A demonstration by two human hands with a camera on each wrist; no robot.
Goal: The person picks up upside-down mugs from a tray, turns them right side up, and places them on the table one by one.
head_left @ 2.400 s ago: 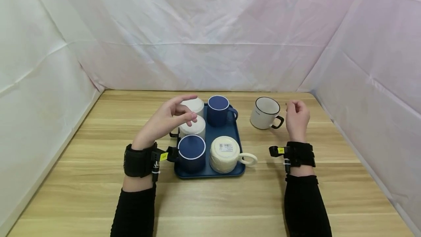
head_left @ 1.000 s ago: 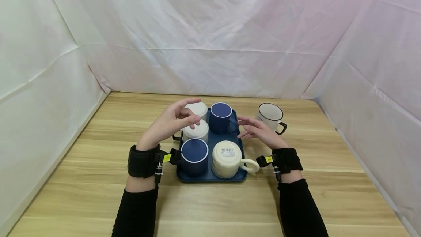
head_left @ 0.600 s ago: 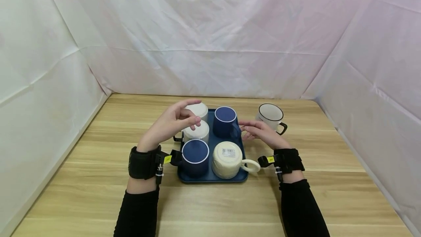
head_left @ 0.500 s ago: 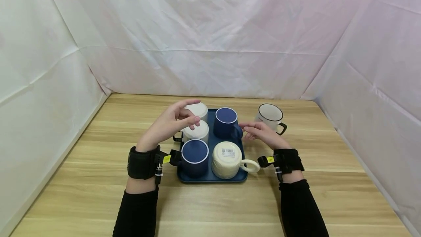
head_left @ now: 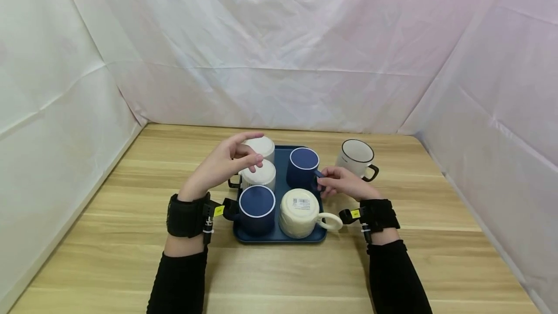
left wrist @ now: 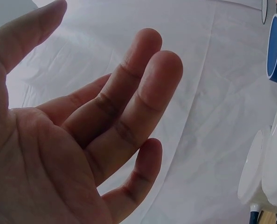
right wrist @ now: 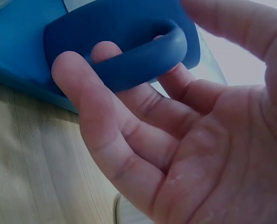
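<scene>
A blue tray (head_left: 279, 236) carries several upside-down mugs. My right hand (head_left: 329, 180) grips the handle (right wrist: 138, 58) of the back-right navy mug (head_left: 302, 167); in the right wrist view my fingers (right wrist: 106, 107) curl through that handle. My left hand (head_left: 250, 151) hovers with relaxed, spread fingers (left wrist: 129, 102) above two white mugs (head_left: 258, 174) at the tray's back left and holds nothing. At the tray's front stand another navy mug (head_left: 256, 208) and a cream mug (head_left: 298, 211) with a barcode sticker.
A white mug with a black rim and handle (head_left: 356, 158) stands upright on the wooden table (head_left: 436, 217), just right of the tray. White cloth walls close in the table at the back and on both sides.
My right hand left the white mug, reached over to the tray and closed on the navy mug's handle; the mug has shifted slightly nearer. The left hand stayed hovering.
</scene>
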